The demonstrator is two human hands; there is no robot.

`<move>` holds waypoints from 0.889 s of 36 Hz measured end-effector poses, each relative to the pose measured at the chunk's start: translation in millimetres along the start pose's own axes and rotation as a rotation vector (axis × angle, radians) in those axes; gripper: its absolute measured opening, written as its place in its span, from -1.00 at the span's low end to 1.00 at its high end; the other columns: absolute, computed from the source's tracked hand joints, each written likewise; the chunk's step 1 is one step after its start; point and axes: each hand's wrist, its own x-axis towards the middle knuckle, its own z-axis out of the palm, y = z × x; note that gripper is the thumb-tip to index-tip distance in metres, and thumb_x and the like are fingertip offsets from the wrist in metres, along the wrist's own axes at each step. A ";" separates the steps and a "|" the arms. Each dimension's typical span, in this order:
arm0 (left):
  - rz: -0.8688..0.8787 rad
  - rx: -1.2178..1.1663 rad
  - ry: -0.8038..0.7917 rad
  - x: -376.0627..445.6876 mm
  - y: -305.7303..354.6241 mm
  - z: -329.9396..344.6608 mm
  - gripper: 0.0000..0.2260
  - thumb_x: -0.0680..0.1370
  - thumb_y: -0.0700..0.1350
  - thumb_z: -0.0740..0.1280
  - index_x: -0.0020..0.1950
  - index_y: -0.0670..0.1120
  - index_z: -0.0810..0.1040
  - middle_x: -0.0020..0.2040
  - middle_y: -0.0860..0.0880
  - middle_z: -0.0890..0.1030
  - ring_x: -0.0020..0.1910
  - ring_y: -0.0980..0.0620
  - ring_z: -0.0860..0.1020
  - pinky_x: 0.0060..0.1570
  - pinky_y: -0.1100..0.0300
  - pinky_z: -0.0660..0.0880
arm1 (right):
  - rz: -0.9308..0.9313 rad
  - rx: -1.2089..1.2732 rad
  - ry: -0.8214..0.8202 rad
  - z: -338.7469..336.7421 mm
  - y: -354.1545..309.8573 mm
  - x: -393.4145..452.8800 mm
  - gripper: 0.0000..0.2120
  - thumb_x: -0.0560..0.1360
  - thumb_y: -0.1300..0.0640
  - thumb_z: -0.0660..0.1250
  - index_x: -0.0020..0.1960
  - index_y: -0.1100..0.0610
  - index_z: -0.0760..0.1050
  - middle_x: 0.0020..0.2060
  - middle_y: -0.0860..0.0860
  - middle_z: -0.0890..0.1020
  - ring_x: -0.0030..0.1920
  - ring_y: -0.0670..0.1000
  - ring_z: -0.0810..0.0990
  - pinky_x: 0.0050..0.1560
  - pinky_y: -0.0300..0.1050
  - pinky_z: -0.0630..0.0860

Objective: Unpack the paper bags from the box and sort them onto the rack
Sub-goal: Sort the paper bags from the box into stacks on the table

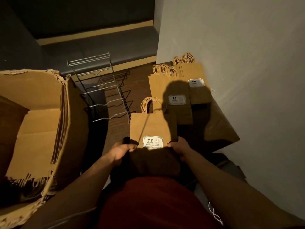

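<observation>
Closest in, both hands hold a flat stack of paper bags (149, 129) by its lower corners: the left hand (123, 150) grips the left corner with curled fingers, and the right hand (179, 146) clasps the right corner. The stack's handles point away and its label faces up. To the left stands the open cardboard box (66, 129), with more bag handles showing inside it. Beyond the held stack, two further piles of bags (166, 90) lie on the floor by the white wall (239, 47). The wire rack (102, 90) stands between the box and those piles.

Shop stockroom, price-stickered paper bags (153, 128), carton (38, 123)
</observation>
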 end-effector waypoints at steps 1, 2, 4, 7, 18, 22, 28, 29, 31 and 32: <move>-0.022 0.005 -0.011 -0.1 1.8 -0.7 -0.74 0.44 -0.18 0.50 0.10 -0.19 0.63 -0.06 -0.17 0.68 -0.09 -0.13 0.65 -0.05 0.05 0.61 | 0.013 0.024 -0.003 0.7 1.6 -0.2 -0.56 0.40 0.39 0.36 0.25 0.24 0.42 0.06 0.24 0.60 0.04 0.23 0.60 0.09 0.18 0.58; -0.032 -0.001 -0.027 1.5 1.4 -1.8 -0.78 0.46 -0.19 0.48 0.09 -0.20 0.64 -0.08 -0.16 0.67 -0.10 -0.11 0.63 -0.11 0.13 0.60 | 0.021 0.052 -0.012 1.9 2.0 -4.4 -0.58 0.41 0.42 0.33 0.25 0.25 0.41 0.06 0.26 0.60 0.03 0.24 0.60 0.08 0.18 0.58; -0.025 -0.002 -0.041 0.2 -1.8 1.0 -0.85 0.47 -0.18 0.48 0.02 -0.16 0.63 -0.14 -0.09 0.65 -0.15 -0.02 0.60 -0.26 0.30 0.57 | 0.029 0.113 -0.050 2.7 4.6 -10.1 -0.57 0.42 0.46 0.27 0.26 0.23 0.40 0.05 0.27 0.59 -0.01 0.23 0.60 0.04 0.16 0.57; 0.118 -0.011 -0.057 6.2 -11.2 6.6 -0.60 0.27 -0.22 0.60 0.05 -0.04 0.62 -0.16 0.04 0.72 -0.10 0.06 0.65 -0.02 0.24 0.58 | -0.055 0.201 -0.111 0.1 8.8 -22.2 -0.48 0.33 0.43 0.31 0.28 0.22 0.44 0.05 0.26 0.63 0.03 0.27 0.62 0.10 0.21 0.57; 0.498 -0.002 -0.030 -34.7 -19.2 -19.0 -0.79 0.50 -0.43 0.35 -0.01 -0.13 0.57 -0.31 0.25 0.66 -0.25 0.34 0.62 -0.19 0.50 0.49 | -0.520 -0.143 0.020 0.0 -11.5 -71.7 -0.84 0.42 0.45 0.36 -0.09 0.24 0.57 -0.24 -0.03 0.54 -0.28 -0.32 0.50 -0.20 -0.42 0.43; 0.436 0.081 0.095 -27.1 -37.3 -27.6 -0.76 0.52 -0.47 0.29 -0.13 -0.14 0.55 -0.41 0.16 0.64 -0.34 0.24 0.62 -0.26 0.47 0.52 | -0.572 -0.218 -0.033 21.1 -6.3 -74.2 -0.68 0.43 0.41 0.40 0.12 0.15 0.55 -0.01 0.01 0.57 0.04 -0.03 0.55 0.21 -0.04 0.48; 0.527 0.030 0.116 -39.6 -38.1 -33.8 -0.73 0.42 -0.43 0.44 0.09 -0.26 0.60 -0.06 0.00 0.66 -0.16 0.31 0.62 -0.07 0.48 0.50 | -0.557 -0.188 -0.048 27.0 -21.3 -75.3 -0.70 0.47 0.41 0.36 0.06 0.06 0.50 -0.11 -0.15 0.56 -0.13 -0.27 0.53 -0.05 -0.31 0.43; 0.536 0.045 0.107 -38.7 -41.2 -36.8 -0.73 0.42 -0.42 0.45 0.09 -0.23 0.61 -0.05 0.00 0.67 -0.13 0.28 0.62 -0.04 0.44 0.51 | -0.542 -0.194 -0.069 26.1 -21.6 -74.1 -0.71 0.48 0.41 0.35 0.04 0.05 0.51 -0.12 -0.14 0.59 -0.14 -0.25 0.55 -0.08 -0.29 0.46; 0.496 0.105 0.085 -41.1 -48.7 -42.7 -0.79 0.44 -0.37 0.46 -0.01 -0.12 0.66 -0.11 0.05 0.70 -0.12 0.19 0.63 -0.01 0.33 0.52 | -0.505 -0.198 -0.124 28.4 -18.6 -72.0 -0.71 0.48 0.43 0.32 0.07 0.10 0.54 -0.13 -0.08 0.63 -0.19 -0.24 0.60 -0.15 -0.34 0.52; 0.454 0.113 0.061 -43.5 -52.0 -44.3 -0.84 0.44 -0.33 0.48 -0.09 -0.09 0.69 -0.14 0.04 0.70 -0.12 0.12 0.62 -0.01 0.25 0.52 | -0.480 -0.201 -0.155 31.4 -16.5 -71.2 -0.71 0.46 0.43 0.32 0.08 0.13 0.55 -0.12 -0.05 0.64 -0.20 -0.24 0.61 -0.17 -0.38 0.52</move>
